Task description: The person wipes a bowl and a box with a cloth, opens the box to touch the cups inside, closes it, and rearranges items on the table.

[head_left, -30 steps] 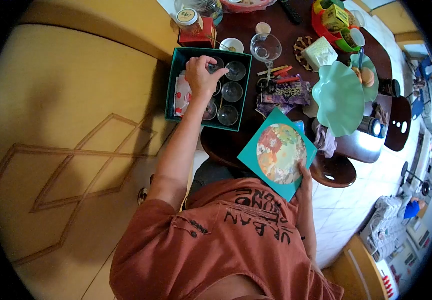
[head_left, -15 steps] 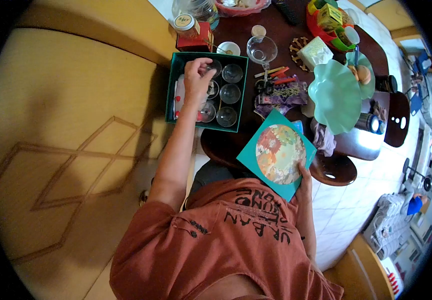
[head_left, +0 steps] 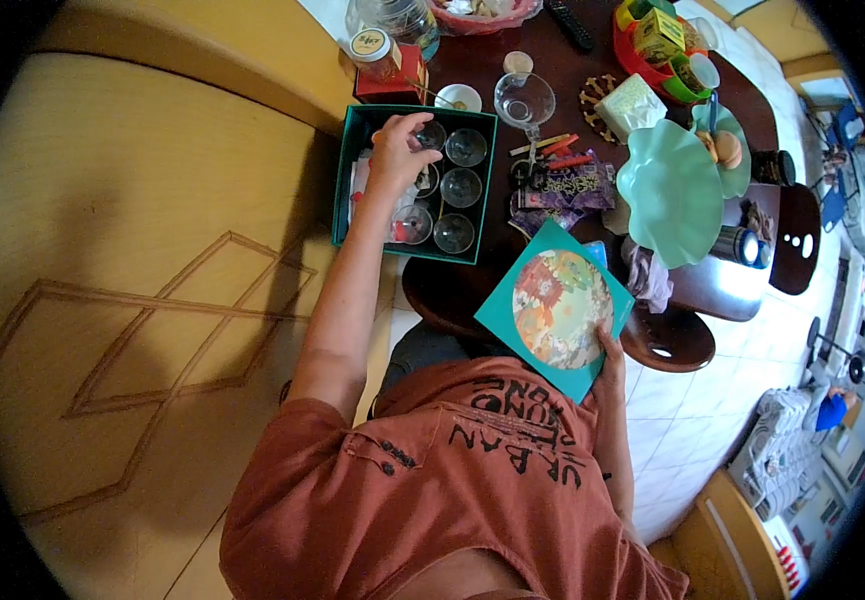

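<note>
My left hand (head_left: pixel 402 152) is over a dark green box (head_left: pixel 338 225), its thumb and fingers spread apart beside a clear glass cup (head_left: pixel 433 135) in the far row. More clear cups stand in the box, among them one glass cup (head_left: pixel 454 233) at the near right corner. White and red material (head_left: pixel 360 190) shows along the box's left side, partly hidden by my wrist. My right hand (head_left: pixel 610 365) grips the near right edge of a green square box lid (head_left: pixel 506 295) bearing a round floral picture, held tilted in front of my body.
A glass pitcher (head_left: pixel 525 100), purple packets (head_left: pixel 578 188) and a green wavy-rimmed bowl (head_left: pixel 668 195) occupy the dark table right of the box. Behind the box are a small white bowl (head_left: pixel 458 97) and a lidded jar (head_left: pixel 373 48). A brown stool (head_left: pixel 668 340) stands near the lid.
My left thumb and fingers have spread wider apart, and the hand has shifted slightly right over the box. My right hand and the lid stay almost still.
</note>
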`<state>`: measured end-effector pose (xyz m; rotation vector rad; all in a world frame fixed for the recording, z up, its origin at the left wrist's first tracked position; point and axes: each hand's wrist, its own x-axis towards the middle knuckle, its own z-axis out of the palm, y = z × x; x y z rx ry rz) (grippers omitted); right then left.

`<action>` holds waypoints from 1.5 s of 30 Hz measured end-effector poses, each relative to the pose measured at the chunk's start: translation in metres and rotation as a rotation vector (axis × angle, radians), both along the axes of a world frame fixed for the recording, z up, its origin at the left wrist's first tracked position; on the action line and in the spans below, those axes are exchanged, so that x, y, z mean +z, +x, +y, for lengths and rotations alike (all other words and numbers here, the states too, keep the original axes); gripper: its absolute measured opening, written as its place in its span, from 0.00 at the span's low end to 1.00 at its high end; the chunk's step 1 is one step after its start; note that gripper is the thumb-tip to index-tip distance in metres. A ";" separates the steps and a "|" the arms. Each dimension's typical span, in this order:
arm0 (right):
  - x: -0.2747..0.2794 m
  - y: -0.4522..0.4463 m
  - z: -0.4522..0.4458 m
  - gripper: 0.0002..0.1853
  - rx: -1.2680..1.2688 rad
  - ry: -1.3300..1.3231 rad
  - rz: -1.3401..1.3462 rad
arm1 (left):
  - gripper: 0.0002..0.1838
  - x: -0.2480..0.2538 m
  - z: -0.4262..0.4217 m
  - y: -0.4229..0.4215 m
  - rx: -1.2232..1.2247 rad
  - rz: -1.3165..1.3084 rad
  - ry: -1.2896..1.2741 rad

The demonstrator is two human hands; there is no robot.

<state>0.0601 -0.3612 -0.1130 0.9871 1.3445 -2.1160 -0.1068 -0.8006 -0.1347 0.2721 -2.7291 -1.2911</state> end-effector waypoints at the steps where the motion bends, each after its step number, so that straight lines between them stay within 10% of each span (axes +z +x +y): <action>1: -0.001 0.000 0.000 0.28 -0.002 0.009 0.000 | 0.35 0.001 -0.001 -0.001 0.003 -0.005 0.022; 10: 0.001 0.004 0.001 0.28 -0.008 -0.046 0.016 | 0.28 -0.007 -0.004 -0.017 0.182 -0.199 0.604; 32: 0.003 0.003 0.001 0.27 -0.047 -0.049 -0.002 | 0.19 -0.027 -0.007 -0.022 0.157 -0.271 0.778; 37: 0.016 -0.001 -0.006 0.30 0.002 -0.028 0.052 | 0.26 0.018 0.021 -0.006 0.269 0.138 -0.272; 45: 0.022 -0.018 -0.019 0.30 0.060 -0.087 0.082 | 0.33 0.030 0.055 -0.013 -0.110 0.089 -0.540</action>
